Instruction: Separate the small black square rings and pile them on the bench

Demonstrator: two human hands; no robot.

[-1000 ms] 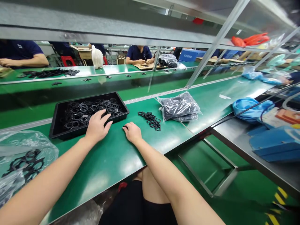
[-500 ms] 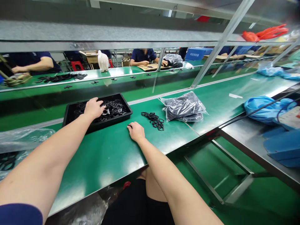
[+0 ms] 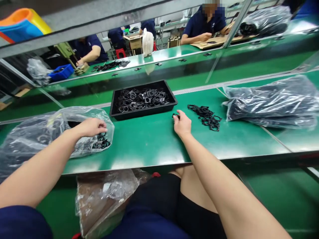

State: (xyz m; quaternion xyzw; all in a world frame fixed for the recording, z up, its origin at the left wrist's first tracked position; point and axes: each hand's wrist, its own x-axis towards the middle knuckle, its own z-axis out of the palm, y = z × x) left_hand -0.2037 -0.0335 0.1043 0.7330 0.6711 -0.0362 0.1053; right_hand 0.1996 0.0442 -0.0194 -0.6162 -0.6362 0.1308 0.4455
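Observation:
My right hand [image 3: 182,124] is closed on a small black plastic ring [image 3: 175,116], just above the green bench, in front of the black tray's right end. That tray [image 3: 143,114] holds many black plastic ring parts [image 3: 147,98]. To the right of my hand lies a loose pile of the same rings [image 3: 205,116]. On the left, my left hand [image 3: 91,127] hovers at the mouth of a clear plastic bag [image 3: 74,114], its fingers loosely bent and apart, with nothing visible in them. More black rings [image 3: 101,142] show inside the bag, below the fingers.
Stuffed clear bags of black parts [image 3: 271,103] lie on the bench [image 3: 139,142] at right. Behind a rail, several black pieces are spaced along a green belt [image 3: 171,69]. Co-workers sit beyond, near a white fan [image 3: 148,42]. A plastic-lined carton [image 3: 104,196] stands below the bench.
My left hand has left the tray and moved left and toward me, to the bag. My right hand still holds its ring near the pile. The view has turned left.

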